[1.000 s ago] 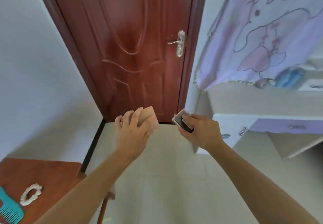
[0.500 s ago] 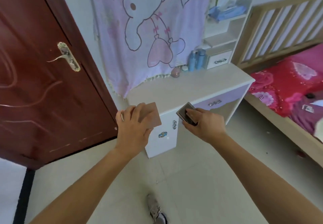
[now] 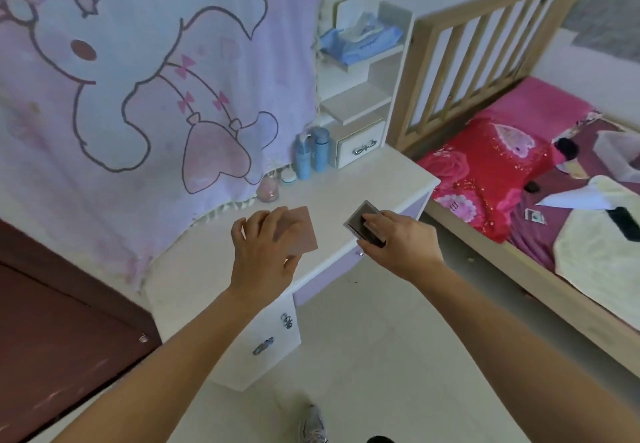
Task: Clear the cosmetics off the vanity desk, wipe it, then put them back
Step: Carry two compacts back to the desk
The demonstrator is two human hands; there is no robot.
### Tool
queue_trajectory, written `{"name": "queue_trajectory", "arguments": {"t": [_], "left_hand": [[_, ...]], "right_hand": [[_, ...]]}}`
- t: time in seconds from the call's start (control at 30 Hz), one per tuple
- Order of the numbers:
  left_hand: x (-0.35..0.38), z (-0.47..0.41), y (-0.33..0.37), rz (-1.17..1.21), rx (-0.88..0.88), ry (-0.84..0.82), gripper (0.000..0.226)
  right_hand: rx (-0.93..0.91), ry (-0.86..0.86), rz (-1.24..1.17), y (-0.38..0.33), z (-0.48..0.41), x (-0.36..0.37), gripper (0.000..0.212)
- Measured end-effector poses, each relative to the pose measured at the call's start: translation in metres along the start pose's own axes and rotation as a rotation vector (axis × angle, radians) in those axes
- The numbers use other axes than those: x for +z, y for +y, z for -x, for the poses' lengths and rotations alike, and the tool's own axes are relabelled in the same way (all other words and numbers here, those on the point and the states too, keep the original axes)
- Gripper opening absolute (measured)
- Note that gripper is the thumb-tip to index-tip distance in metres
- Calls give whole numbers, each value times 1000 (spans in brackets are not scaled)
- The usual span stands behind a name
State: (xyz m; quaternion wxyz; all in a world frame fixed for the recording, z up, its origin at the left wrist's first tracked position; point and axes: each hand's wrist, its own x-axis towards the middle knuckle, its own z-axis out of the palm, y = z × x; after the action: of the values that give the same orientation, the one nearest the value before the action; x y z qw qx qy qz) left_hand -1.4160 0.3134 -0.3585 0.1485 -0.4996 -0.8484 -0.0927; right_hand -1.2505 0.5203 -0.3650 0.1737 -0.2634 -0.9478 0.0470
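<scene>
My left hand (image 3: 265, 252) grips a flat pink-brown palette (image 3: 302, 231) above the white vanity desk (image 3: 221, 262). My right hand (image 3: 398, 240) holds a small dark grey compact (image 3: 360, 223) over the desk's front right edge. At the back of the desk stand two blue bottles (image 3: 311, 152), a small white jar (image 3: 288, 176) and a pink jar (image 3: 268, 188).
A pink cartoon blanket (image 3: 138, 89) hangs behind the desk. White shelves (image 3: 360, 103) at the back right carry a blue tissue pack (image 3: 360, 39) and a small drawer (image 3: 362, 146). A bed with red bedding (image 3: 502, 172) is on the right, a dark red door (image 3: 52, 332) on the left.
My view has swung right from the door to the vanity desk and come closer. Both hands kept their hold on the palette and the compact and now hover over the desk.
</scene>
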Motion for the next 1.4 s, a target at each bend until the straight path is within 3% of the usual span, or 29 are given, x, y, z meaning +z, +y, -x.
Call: {"name": "queue_trajectory", "arguments": {"t": [0.27,0.5,0.83,1.1,1.4], "left_hand": [[74,-109,14,43,16,-154,50],[152,-176,15,53,-178,-285,56],[211,-205,17,43,-527,-405,65],[263,-218,-2,89,-560,-594,64],[299,-237,-44,160,-593,-551,57]], "right_hand": [[92,-127,-22,80,-66,40,44],[-6,-347,-114,139,-184,111,46],[-479,-742,-204,157,-302,204,64],[-633,-782,-151,149,-314,265,64],[-650,-701,-76,119,-348,299,54]]}}
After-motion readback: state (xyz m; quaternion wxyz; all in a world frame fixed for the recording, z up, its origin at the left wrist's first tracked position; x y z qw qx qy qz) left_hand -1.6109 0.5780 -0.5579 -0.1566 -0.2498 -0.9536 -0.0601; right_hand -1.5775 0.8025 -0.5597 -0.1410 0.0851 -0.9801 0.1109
